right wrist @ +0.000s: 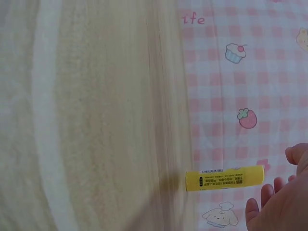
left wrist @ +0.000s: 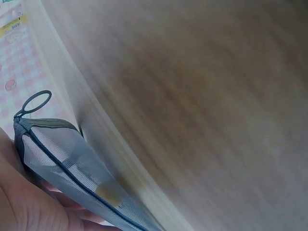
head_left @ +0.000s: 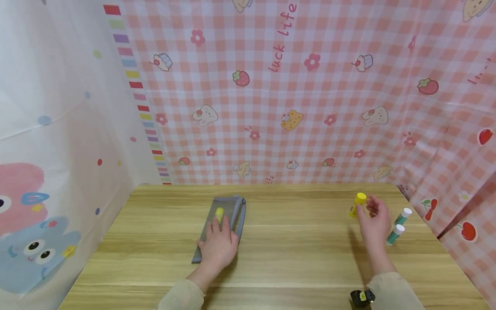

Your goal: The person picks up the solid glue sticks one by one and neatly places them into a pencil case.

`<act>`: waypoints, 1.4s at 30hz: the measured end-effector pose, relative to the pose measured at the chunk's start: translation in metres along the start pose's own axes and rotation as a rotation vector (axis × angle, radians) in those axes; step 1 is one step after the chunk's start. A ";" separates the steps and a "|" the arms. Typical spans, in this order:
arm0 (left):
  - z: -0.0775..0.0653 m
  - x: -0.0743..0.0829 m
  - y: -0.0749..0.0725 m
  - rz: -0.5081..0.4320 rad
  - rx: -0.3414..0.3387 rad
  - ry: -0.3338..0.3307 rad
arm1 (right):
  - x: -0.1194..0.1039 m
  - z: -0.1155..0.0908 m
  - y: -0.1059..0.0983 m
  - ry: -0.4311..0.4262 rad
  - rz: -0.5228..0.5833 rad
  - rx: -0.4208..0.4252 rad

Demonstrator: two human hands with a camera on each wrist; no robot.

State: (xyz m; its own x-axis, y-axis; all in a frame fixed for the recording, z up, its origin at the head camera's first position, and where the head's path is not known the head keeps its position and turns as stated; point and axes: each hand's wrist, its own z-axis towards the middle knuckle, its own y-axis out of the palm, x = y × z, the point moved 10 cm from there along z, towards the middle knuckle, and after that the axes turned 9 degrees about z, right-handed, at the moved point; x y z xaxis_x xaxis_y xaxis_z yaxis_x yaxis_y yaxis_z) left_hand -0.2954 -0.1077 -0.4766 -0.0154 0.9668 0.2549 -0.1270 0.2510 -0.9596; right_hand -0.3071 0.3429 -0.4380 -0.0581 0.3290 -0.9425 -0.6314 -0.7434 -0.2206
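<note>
In the head view, my left hand (head_left: pixel 219 246) rests on a grey mesh zip pouch (head_left: pixel 231 202), its fingers laid fairly straight over it. A yellow stick (head_left: pixel 219 213) shows at those fingertips; the left wrist view shows a blurred yellow shape (left wrist: pixel 109 193) through the mesh (left wrist: pixel 79 156). At the right, a yellow glue stick (head_left: pixel 360 199) stands upright on the table. My right hand (head_left: pixel 375 224) is close beside it, thumb and fingers parted. The right wrist view shows this glue stick (right wrist: pixel 225 178) with a gap between it and the fingers (right wrist: pixel 267 194).
Two green glue sticks with white caps, a nearer one (head_left: pixel 395 234) and a farther one (head_left: pixel 403 216), stand right of my right hand. Beyond the wooden table (head_left: pixel 294 241) hangs a pink checked cloth (head_left: pixel 271 107). A black device (head_left: pixel 362 298) sits at my right wrist.
</note>
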 end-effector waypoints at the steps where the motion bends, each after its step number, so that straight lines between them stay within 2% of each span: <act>1: 0.000 0.000 0.000 -0.001 0.000 0.000 | 0.002 0.001 -0.001 0.009 0.005 0.001; 9: -0.002 0.001 -0.002 -0.011 0.000 0.001 | 0.008 0.011 -0.002 0.025 0.037 -0.011; 21: -0.002 0.001 0.000 -0.014 -0.009 0.006 | 0.031 0.023 0.008 0.120 0.062 -0.086; 29: -0.001 0.000 0.000 -0.021 -0.011 0.001 | 0.045 0.027 0.012 0.177 0.115 -0.086; 37: 0.000 0.000 0.000 -0.021 -0.005 -0.001 | 0.049 0.029 0.018 0.175 0.092 -0.103; 42: -0.001 0.000 0.000 -0.014 -0.011 -0.005 | 0.050 0.027 0.022 0.213 0.088 -0.129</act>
State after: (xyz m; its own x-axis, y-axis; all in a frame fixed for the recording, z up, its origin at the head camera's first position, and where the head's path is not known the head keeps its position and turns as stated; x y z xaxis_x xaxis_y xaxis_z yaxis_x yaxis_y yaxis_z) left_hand -0.2948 -0.1080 -0.4771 -0.0184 0.9630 0.2690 -0.1164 0.2652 -0.9571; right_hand -0.3452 0.3589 -0.4830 0.0646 0.1401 -0.9880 -0.5267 -0.8362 -0.1530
